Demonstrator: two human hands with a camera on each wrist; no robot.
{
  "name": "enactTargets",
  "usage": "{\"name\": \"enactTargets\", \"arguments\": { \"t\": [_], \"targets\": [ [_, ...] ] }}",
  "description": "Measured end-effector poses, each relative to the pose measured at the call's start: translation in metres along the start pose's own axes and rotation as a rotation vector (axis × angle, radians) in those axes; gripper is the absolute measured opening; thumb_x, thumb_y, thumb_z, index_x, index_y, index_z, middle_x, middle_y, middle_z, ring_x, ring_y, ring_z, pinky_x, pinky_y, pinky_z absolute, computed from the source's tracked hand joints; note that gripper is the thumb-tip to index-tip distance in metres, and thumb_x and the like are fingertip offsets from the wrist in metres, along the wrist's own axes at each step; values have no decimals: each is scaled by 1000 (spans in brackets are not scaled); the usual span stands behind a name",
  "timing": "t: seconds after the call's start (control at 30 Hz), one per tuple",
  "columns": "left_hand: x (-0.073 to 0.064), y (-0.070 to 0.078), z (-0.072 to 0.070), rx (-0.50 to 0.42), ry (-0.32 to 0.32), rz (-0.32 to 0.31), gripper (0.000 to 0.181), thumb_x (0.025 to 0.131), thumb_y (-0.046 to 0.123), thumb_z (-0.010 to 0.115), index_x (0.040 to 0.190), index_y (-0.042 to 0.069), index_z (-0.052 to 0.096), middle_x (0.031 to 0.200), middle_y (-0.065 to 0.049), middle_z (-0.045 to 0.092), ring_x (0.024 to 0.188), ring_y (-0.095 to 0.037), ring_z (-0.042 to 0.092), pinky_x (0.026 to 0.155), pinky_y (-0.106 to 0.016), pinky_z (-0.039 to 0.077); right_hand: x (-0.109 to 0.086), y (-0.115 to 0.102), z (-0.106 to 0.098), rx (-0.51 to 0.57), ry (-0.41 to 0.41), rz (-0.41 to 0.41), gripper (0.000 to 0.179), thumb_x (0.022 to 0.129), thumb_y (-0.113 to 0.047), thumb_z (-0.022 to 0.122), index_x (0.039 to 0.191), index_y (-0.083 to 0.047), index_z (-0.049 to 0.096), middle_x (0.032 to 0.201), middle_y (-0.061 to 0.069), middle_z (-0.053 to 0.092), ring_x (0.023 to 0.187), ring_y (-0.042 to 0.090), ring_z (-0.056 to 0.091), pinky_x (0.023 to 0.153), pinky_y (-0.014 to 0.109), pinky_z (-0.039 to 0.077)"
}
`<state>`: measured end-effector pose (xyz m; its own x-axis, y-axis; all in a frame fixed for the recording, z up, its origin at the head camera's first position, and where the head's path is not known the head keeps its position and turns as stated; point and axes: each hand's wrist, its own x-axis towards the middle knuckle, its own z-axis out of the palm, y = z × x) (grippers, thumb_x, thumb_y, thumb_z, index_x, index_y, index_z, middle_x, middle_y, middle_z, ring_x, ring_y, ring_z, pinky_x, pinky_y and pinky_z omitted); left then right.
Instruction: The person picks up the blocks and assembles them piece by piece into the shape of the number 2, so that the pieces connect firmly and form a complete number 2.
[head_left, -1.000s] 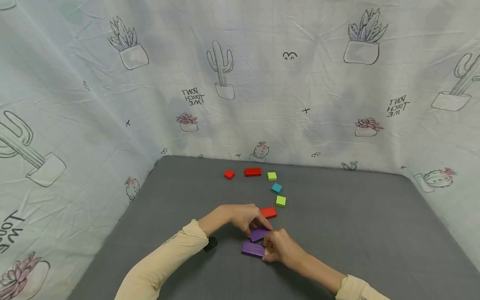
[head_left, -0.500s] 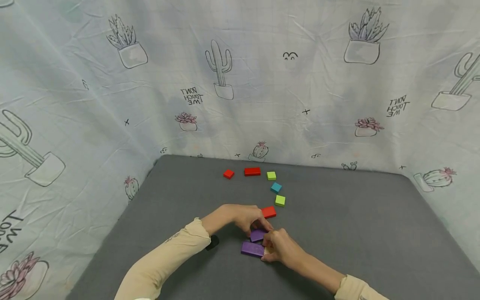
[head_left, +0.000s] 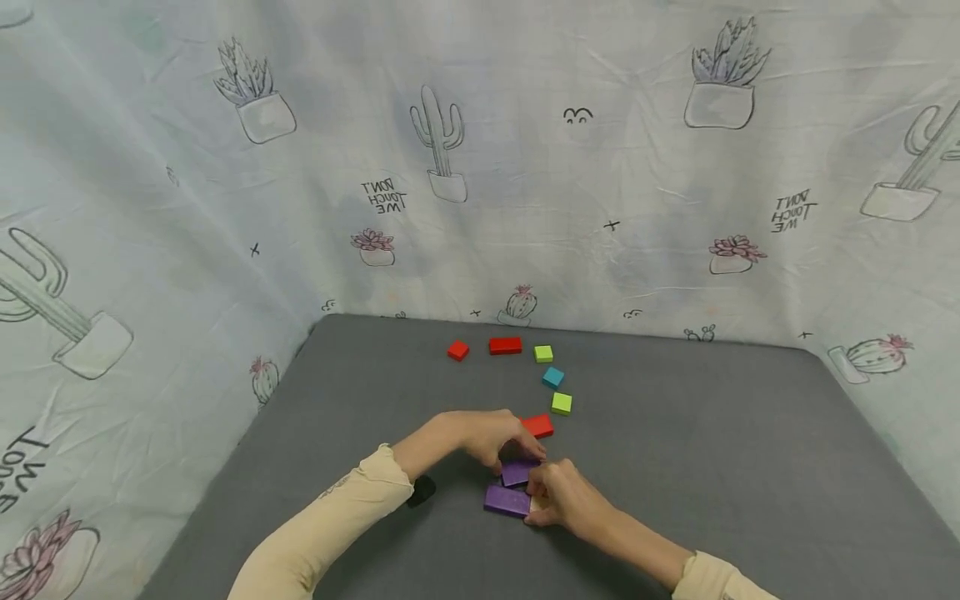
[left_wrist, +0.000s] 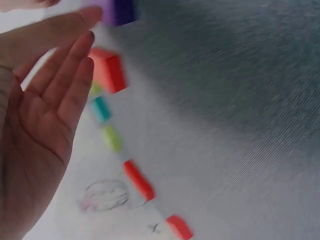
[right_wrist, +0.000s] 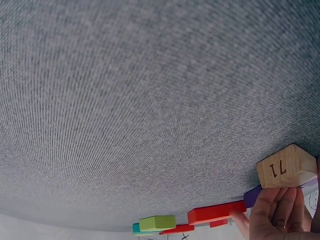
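Two purple blocks lie close together near the front in the head view, a farther one [head_left: 519, 473] and a nearer one [head_left: 506, 501]. My left hand [head_left: 495, 435] reaches over the farther block and holds it between thumb and fingers; in the left wrist view the thumb tip meets a purple block [left_wrist: 120, 11]. With bent fingers, my right hand [head_left: 566, 497] pinches a bare wooden block [right_wrist: 280, 167] marked with digits. That block sits at the right end of the nearer purple one and is mostly covered by the fingers in the head view.
Beyond the left hand, a curved line of blocks runs away: a red block [head_left: 537, 426], a lime block [head_left: 561, 404], a teal block [head_left: 553, 377], another lime block [head_left: 543, 354], a long red block [head_left: 506, 345] and a small red block [head_left: 458, 350]. Patterned cloth [head_left: 600, 167] hangs behind the grey table [head_left: 712, 450].
The farther purple block has turned slightly under the left hand and lies a little straighter. Both hands stay nearly in place, and the other blocks have not moved.
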<state>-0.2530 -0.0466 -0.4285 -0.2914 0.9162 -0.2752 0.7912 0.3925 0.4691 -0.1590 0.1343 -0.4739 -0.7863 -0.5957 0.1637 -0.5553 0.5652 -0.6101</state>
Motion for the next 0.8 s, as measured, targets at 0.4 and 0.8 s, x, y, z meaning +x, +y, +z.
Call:
{"name": "enactTargets", "arguments": {
  "t": [0.4, 0.8],
  "targets": [
    [-26, 20, 30, 182, 208, -58, 30, 80, 20, 78, 109, 13, 74, 111, 4, 67, 100, -1, 60, 83, -11, 45, 0, 0, 0, 0, -8, 7, 26, 64, -9, 89, 73, -6, 65, 71, -1, 64, 63, -1, 52, 55, 17, 45],
    [-25, 25, 50, 128, 335, -121, 23, 79, 19, 80, 100, 13, 76, 103, 6, 68, 97, -1, 60, 82, -11, 46, -6, -1, 0, 11, -33, 3, 25, 64, -9, 88, 75, -5, 65, 72, -1, 64, 65, 0, 53, 56, 18, 47]
  ]
}}
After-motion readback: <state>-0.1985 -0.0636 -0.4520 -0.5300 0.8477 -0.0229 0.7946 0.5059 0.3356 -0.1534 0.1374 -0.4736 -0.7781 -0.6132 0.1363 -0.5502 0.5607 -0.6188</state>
